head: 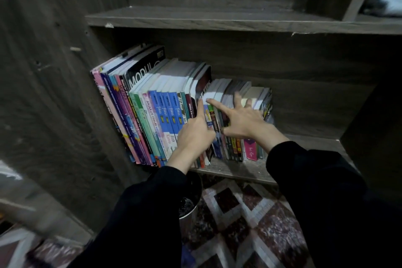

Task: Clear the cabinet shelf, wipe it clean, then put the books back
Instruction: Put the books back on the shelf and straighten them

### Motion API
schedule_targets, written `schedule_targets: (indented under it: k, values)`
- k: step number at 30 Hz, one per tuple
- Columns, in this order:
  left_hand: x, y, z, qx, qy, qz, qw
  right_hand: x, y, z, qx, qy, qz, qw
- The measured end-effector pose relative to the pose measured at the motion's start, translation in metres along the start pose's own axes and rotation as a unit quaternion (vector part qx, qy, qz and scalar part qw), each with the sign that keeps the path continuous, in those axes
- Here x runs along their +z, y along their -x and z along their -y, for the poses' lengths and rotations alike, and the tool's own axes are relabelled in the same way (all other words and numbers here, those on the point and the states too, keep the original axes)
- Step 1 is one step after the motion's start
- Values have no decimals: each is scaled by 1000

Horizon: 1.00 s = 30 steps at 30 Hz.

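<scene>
1. At the bottom of the frame, a patterned carpet (250, 220) and a metal bin (188, 213) lie below the shelf (239, 169). Any books lifted out should pass clear of the bin.
2. At centre frame, the left hand (193, 132) lays a straight forefinger up the spines where the tall books (152, 115) meet the short books (232, 146). Its other fingers curl in, and I cannot tell whether they grip anything.
3. The right hand (245, 121) is spread wide, fingers straight across the tops of the short books, holding none.
4. All the books stand on the shelf, tall ones to the left and short ones to the right.
5. The step looks like parting off a batch of short books. Brace the tall row with the left hand so it cannot topple. Hook the right fingers behind the tops, tip a modest batch forward, and clamp both sides before lifting.
6. The upper board (217, 19) sits low, so draw the books outward, not upward.
</scene>
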<state>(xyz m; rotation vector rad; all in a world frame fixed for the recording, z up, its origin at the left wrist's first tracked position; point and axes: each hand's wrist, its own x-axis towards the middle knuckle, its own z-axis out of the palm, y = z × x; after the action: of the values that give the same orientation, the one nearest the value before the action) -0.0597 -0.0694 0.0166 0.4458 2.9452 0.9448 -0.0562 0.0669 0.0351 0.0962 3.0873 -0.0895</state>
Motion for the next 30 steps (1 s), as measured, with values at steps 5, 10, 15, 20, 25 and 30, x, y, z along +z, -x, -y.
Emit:
schedule_targets:
  k: [5,10,15,20,25,30]
  values:
    - [-1,-2,2,-11,-13,34,999,2,-3,-1,-6,24,-5,1000]
    - [-1,-1,3,-13,-16,34,999,-8,-12,-1,-30,90,11,995]
    - [2,2,2,-17,-45,0,999,-7,-14,-3,-40,102,10,994]
    - [8,3,4,-5,-69,-2,998,-8,-7,-7,-42,104,-6,994]
    - [13,4,2,2,-52,-46,998,-3,7,-21,-31,79,-16,996]
    - [27,37,16,66,-17,-161,985,-1,15,-31,-27,58,-19,998]
